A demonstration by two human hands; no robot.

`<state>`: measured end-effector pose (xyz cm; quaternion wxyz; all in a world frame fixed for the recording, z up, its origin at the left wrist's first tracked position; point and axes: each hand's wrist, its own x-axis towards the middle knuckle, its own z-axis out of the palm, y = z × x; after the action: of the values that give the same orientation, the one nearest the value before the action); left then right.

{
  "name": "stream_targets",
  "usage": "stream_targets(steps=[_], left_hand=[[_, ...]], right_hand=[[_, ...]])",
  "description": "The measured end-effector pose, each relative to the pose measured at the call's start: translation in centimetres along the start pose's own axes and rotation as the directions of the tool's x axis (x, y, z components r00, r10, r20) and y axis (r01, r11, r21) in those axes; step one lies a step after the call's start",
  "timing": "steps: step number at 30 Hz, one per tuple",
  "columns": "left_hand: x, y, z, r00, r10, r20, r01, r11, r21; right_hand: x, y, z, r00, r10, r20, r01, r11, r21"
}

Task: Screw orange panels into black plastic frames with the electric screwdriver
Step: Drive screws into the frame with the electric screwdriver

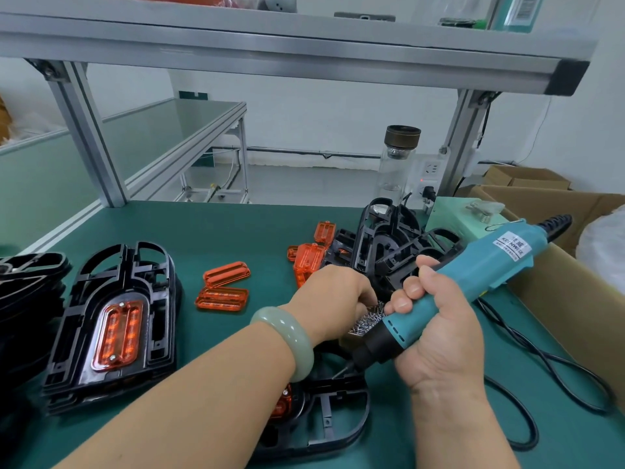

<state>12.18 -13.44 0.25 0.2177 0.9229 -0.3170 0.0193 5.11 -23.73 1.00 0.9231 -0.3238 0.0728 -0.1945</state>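
Reaching with my left hand (333, 296), I curl its fingers into the heap of small silver screws (367, 321); whether one is pinched, I cannot tell. My right hand (439, 336) grips the teal electric screwdriver (473, 275), bit poised for the black plastic frame (324, 421) and its translucent orange panel (284, 402) just beneath my fingers.

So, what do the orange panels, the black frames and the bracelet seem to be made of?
The orange panels: translucent moulded plastic, glossy; light passes through and ribs show inside. The black frames: opaque plastic, semi-matte, with thin moulded ribs and cut-outs. The bracelet: smooth, pale green, milky and polished; it looks like jade or a similar stone, though glass or resin cannot be excluded.
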Motion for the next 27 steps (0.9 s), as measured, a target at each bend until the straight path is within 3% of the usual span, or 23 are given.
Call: stream_targets(steps=[10,17,23,27], left_hand=[[-0.1,0.34,-0.32,0.999,-0.03,-0.025,0.028,0.996,-0.088],[-0.23,-0.37,0.05,0.986,-0.162,-0.029,0.149,0.953,-0.262],[-0.26,-0.09,-0.05,0.988,-0.154,-0.009,0.147,0.958,-0.245],[-0.35,-0.13,-0.39,0.979,-0.202,-0.026,0.181,0.92,-0.347]], right_hand=[[0.05,-0.04,-0.05,1.0,-0.012,-0.009,0.012,1.0,-0.001],[0.09,-0.01,-0.16,1.0,-0.014,-0.021,0.014,1.0,-0.014],[0.07,0.0,-0.06,0.999,-0.018,-0.028,0.017,1.0,-0.011],[0.07,0.01,-0.08,1.0,-0.013,-0.024,0.013,1.0,-0.007]])
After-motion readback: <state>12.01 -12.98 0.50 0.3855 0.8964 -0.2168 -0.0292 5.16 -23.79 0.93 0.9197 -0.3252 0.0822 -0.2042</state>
